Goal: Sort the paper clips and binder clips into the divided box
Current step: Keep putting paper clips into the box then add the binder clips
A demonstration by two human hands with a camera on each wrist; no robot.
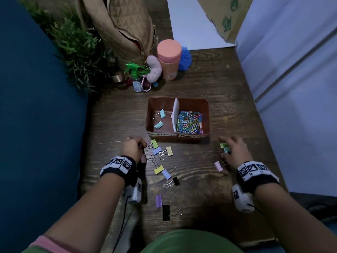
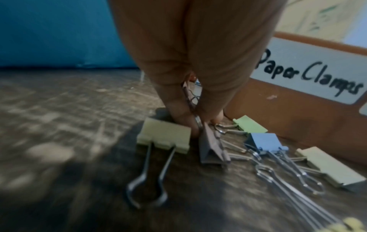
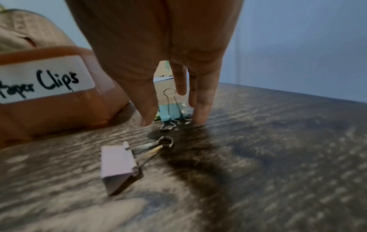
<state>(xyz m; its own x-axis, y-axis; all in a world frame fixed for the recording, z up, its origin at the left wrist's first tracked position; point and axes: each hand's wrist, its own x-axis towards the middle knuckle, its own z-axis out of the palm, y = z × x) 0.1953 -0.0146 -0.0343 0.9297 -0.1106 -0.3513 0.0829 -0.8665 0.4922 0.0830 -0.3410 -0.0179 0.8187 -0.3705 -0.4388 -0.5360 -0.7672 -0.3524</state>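
Note:
A brown divided box [image 1: 207,106] stands mid-table. Its left compartment holds blue binder clips [image 1: 162,113], its right one a heap of coloured paper clips [image 1: 190,122]. Several binder clips [image 1: 158,169] lie loose on the table in front of it. My left hand [image 2: 195,122] pinches the wire handle of a pink binder clip [image 2: 210,149], whose body is still on the table beside a yellow clip [image 2: 164,136]. My right hand [image 3: 172,120] hovers with straight fingers on either side of a teal binder clip [image 3: 170,112], thumb left, fingers right. A lilac-pink clip [image 3: 119,166] lies just behind it.
A peach bottle [image 1: 169,59], a green spray bottle [image 1: 135,75], a quilted bag [image 1: 124,24] and a plant [image 1: 78,46] stand behind the box. A blue surface [image 1: 36,106] borders the table's left edge, a pale wall [image 1: 300,88] its right.

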